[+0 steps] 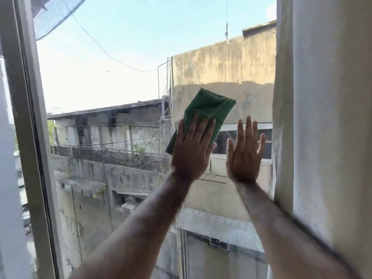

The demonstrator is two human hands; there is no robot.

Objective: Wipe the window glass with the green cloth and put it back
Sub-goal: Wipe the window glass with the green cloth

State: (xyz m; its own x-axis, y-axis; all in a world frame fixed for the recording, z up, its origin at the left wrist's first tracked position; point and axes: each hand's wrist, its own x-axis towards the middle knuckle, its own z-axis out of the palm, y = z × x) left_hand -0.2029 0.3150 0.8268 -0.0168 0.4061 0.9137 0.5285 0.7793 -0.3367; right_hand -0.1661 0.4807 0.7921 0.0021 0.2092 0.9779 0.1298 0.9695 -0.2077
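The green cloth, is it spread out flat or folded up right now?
Folded, apparently: the green cloth forms a compact oblong with a layered fold near its top corner, pressed flat on the window glass under the left hand.

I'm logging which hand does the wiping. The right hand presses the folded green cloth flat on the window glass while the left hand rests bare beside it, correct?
Not quite: the head view shows the left hand pressing the folded green cloth on the window glass; the right hand is the bare one beside it.
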